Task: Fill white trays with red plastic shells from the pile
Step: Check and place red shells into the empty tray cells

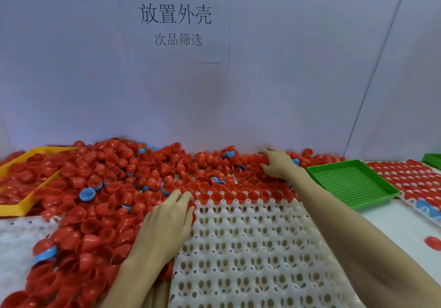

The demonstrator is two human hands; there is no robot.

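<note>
Both hands are down among the red shells (100,188). Left hand (167,219) lies palm down at the near-left corner of the white tray (250,255), fingers fairly straight, their tips at the tray's far-left corner where the shell row begins; whether it holds one I cannot tell. Right hand (278,164) reaches farther back into the pile by the wall, fingers curled into the shells, apparently gripping some. One row of red shells fills the tray's far edge; the other pockets are bare. A few blue shells (87,194) are mixed into the pile. A yellow tray (14,208) sits at far left, half buried. A green tray (350,183) stands right of the white one, beside a filled tray (410,178). One loose red shell (433,242) lies on the table at right.
</note>
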